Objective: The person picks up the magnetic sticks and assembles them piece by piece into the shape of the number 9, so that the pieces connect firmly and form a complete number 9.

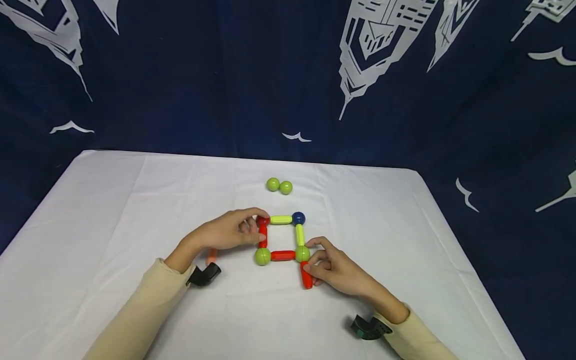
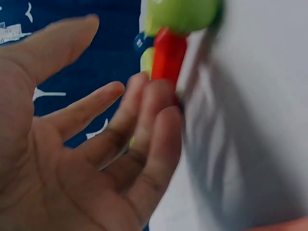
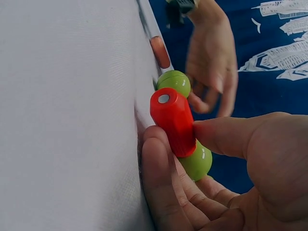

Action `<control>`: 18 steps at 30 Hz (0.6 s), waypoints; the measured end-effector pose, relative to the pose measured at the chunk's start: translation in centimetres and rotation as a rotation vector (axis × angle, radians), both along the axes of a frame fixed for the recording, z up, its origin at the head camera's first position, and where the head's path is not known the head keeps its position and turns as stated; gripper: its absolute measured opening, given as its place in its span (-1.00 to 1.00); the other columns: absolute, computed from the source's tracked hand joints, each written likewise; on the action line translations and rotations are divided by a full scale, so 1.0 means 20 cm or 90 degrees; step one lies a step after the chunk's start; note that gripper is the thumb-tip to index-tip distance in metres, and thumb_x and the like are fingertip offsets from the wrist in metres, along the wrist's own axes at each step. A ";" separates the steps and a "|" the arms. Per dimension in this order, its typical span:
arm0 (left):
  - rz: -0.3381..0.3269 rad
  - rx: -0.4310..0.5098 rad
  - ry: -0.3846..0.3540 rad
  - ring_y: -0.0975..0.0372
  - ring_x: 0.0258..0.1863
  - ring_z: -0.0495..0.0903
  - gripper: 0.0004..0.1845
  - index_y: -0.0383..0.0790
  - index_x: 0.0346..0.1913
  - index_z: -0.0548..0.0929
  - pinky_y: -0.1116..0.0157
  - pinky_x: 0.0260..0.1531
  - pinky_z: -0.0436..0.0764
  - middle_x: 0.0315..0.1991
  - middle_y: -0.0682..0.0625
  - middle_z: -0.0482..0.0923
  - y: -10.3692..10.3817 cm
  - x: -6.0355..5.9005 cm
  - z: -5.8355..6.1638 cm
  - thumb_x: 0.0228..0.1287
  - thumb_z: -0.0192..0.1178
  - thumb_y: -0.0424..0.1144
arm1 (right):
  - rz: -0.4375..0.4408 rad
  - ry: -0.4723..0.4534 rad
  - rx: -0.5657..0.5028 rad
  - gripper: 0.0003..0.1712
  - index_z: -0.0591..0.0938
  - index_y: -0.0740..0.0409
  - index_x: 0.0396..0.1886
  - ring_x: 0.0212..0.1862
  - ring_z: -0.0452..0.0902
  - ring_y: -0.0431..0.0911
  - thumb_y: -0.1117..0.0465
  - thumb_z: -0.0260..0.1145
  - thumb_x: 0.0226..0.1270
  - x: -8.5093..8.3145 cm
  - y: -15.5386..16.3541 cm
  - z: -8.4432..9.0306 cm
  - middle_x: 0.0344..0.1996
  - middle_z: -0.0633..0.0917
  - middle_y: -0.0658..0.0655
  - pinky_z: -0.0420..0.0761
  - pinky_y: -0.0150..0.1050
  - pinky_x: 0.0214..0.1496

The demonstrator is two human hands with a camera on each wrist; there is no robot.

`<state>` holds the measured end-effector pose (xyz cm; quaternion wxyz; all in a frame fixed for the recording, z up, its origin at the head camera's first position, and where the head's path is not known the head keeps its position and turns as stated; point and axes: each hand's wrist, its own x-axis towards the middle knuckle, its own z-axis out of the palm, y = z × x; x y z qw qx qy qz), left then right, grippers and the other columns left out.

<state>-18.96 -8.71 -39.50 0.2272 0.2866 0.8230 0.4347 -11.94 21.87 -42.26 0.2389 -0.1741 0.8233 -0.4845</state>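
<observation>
Right now the right hand (image 1: 335,270) pinches a red rod (image 1: 306,275) at the square's near right green ball (image 1: 302,253) on the table (image 1: 112,210), while the left hand's (image 1: 225,232) loose fingers touch the far left red ball (image 1: 262,220), so a careless tug could likely break the magnetic square; counted: four red rods, two yellow-green rods, four green balls, one blue, one red.

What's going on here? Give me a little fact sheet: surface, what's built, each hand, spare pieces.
Surface: white cloth-covered table
Built: flat square of plastic rods and balls, with a dark blue ball at its far right corner
Left hand: fingers touch the square's red left rod
Right hand: pinches a loose red plastic rod by the near right green ball
Spare: two green balls farther back, touching
</observation>
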 end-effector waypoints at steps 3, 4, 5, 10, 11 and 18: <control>0.042 -0.004 0.032 0.21 -0.33 0.53 -0.45 -0.28 0.32 0.45 0.30 -0.22 0.52 -0.22 -0.04 0.58 0.03 -0.10 0.04 0.33 0.31 -0.19 | -0.002 0.001 0.001 -0.45 0.24 0.25 0.29 -0.42 0.68 -0.07 0.22 0.26 0.47 0.00 0.00 0.00 -0.23 0.67 0.18 0.70 -0.24 -0.27; 0.055 -0.003 0.038 0.21 -0.35 0.53 -0.44 -0.30 0.32 0.45 0.32 -0.26 0.51 -0.21 -0.07 0.58 0.04 -0.14 0.05 0.32 0.31 -0.20 | -0.003 0.001 0.002 -0.45 0.24 0.25 0.29 -0.42 0.68 -0.07 0.22 0.26 0.47 0.00 0.00 0.00 -0.23 0.68 0.18 0.70 -0.24 -0.27; 0.069 -0.003 0.038 0.20 -0.37 0.52 -0.44 -0.30 0.32 0.45 0.32 -0.29 0.50 -0.20 -0.08 0.58 0.05 -0.17 0.05 0.32 0.31 -0.22 | -0.002 0.002 0.003 -0.45 0.24 0.24 0.29 -0.42 0.69 -0.06 0.22 0.26 0.47 0.00 0.00 0.00 -0.22 0.68 0.18 0.70 -0.24 -0.28; 0.149 0.011 -0.004 0.16 -0.34 0.49 -0.46 -0.22 0.33 0.46 0.35 -0.32 0.48 -0.16 -0.14 0.51 0.11 -0.35 0.02 0.32 0.31 -0.29 | 0.000 0.001 0.002 -0.45 0.24 0.23 0.29 -0.42 0.69 -0.07 0.21 0.26 0.47 0.00 0.00 0.00 -0.22 0.68 0.16 0.70 -0.24 -0.27; 0.167 0.016 -0.020 0.15 -0.31 0.48 -0.47 -0.19 0.34 0.46 0.35 -0.30 0.47 -0.16 -0.13 0.48 0.12 -0.38 0.01 0.33 0.30 -0.29 | 0.001 0.000 0.001 -0.46 0.24 0.23 0.29 -0.42 0.69 -0.07 0.21 0.26 0.48 0.00 0.00 0.00 -0.22 0.68 0.16 0.70 -0.24 -0.28; 0.222 0.033 -0.101 0.17 -0.31 0.39 -0.45 -0.01 0.39 0.45 0.32 -0.25 0.39 -0.28 -0.04 0.37 0.15 -0.52 -0.05 0.37 0.25 -0.33 | 0.004 0.000 -0.005 -0.46 0.23 0.23 0.29 -0.43 0.69 -0.07 0.22 0.26 0.48 -0.01 0.00 0.00 -0.23 0.68 0.15 0.70 -0.23 -0.28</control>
